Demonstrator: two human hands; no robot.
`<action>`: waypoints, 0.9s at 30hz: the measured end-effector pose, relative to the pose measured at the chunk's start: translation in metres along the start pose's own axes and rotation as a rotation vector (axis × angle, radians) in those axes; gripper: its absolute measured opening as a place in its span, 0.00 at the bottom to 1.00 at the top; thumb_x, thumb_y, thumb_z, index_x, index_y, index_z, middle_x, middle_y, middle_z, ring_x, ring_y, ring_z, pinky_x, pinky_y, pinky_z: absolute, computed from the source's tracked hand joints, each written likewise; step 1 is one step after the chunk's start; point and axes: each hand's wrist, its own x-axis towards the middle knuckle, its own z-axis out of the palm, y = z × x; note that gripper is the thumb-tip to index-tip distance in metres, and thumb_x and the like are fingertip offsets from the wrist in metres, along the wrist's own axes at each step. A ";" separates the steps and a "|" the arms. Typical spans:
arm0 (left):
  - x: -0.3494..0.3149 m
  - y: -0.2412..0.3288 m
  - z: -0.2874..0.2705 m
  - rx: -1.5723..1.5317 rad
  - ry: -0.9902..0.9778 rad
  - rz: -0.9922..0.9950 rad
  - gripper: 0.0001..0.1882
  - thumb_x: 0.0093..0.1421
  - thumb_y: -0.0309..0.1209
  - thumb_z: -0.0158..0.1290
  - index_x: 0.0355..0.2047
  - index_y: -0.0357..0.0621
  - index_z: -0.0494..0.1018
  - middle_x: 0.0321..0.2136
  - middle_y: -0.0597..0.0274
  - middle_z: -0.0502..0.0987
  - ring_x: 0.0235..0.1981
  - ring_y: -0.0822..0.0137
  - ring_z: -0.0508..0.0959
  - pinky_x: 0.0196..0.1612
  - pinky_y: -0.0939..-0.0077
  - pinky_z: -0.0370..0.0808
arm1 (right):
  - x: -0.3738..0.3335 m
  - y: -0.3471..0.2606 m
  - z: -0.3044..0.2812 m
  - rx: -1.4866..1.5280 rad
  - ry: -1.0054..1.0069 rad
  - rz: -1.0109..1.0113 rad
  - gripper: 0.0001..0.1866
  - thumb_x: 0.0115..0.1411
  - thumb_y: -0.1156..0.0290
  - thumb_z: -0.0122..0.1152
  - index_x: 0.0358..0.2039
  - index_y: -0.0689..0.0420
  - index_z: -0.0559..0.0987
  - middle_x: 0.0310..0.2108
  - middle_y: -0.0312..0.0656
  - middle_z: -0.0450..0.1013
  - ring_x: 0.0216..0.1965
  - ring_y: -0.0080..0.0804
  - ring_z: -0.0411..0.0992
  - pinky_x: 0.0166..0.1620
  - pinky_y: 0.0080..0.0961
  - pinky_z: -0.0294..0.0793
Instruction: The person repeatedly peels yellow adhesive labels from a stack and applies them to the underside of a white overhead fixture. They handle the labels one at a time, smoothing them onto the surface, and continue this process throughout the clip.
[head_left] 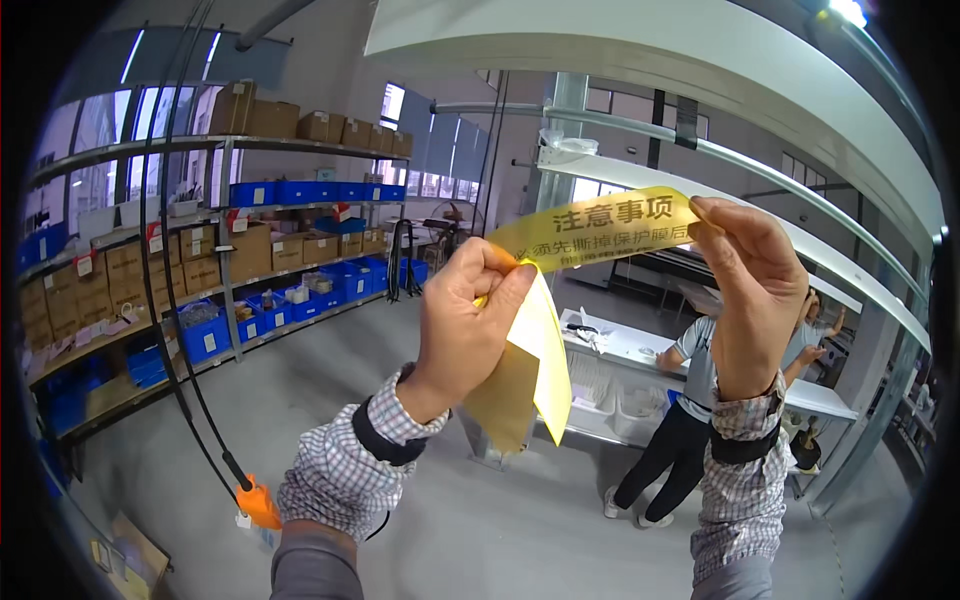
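The left hand (pixel 462 325) and the right hand (pixel 752 285) held opposite ends of a translucent yellow strip (pixel 600 225) printed with dark characters, each gripping between thumb and fingers. The strip was stretched between them, its right end higher. A folded yellow sheet (pixel 545 360) hung below the left hand. Metal shelving (pixel 228 250) at left carried cardboard boxes (pixel 275 118) and blue bins (pixel 205 338). An orange handle (pixel 259 503) hung near the left forearm. Beyond the hands, a person (pixel 672 450) stood beside a white table (pixel 622 344).

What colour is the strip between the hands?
Strip: translucent yellow, seen best in the head view.
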 end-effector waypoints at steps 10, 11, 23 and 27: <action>0.032 0.002 -0.031 0.244 -0.098 0.221 0.07 0.59 0.26 0.51 0.29 0.37 0.66 0.22 0.65 0.74 0.24 0.82 0.73 0.27 0.88 0.69 | 0.019 0.029 -0.016 -0.006 -0.063 -0.277 0.10 0.49 0.82 0.62 0.33 0.59 0.79 0.40 0.41 0.70 0.43 0.29 0.67 0.45 0.24 0.68; 0.037 0.004 -0.033 0.202 -0.041 0.260 0.08 0.59 0.26 0.52 0.26 0.36 0.65 0.16 0.66 0.70 0.21 0.84 0.68 0.21 0.85 0.65 | 0.019 0.028 -0.011 -0.012 -0.084 -0.288 0.10 0.49 0.84 0.61 0.34 0.60 0.79 0.37 0.41 0.71 0.40 0.28 0.68 0.43 0.23 0.69; 0.140 -0.011 -0.100 0.254 -0.010 0.458 0.09 0.58 0.29 0.53 0.26 0.35 0.70 0.19 0.67 0.74 0.21 0.83 0.71 0.23 0.87 0.68 | 0.094 0.026 0.076 -0.314 0.009 -0.639 0.17 0.48 0.86 0.61 0.41 0.60 0.76 0.34 0.39 0.74 0.33 0.21 0.72 0.42 0.19 0.76; 0.160 -0.016 -0.106 0.366 -0.016 0.520 0.09 0.58 0.29 0.53 0.26 0.36 0.70 0.18 0.68 0.74 0.20 0.82 0.71 0.23 0.86 0.69 | 0.101 0.043 0.077 -0.377 0.040 -0.742 0.13 0.49 0.85 0.62 0.37 0.60 0.77 0.32 0.36 0.75 0.31 0.18 0.71 0.37 0.15 0.74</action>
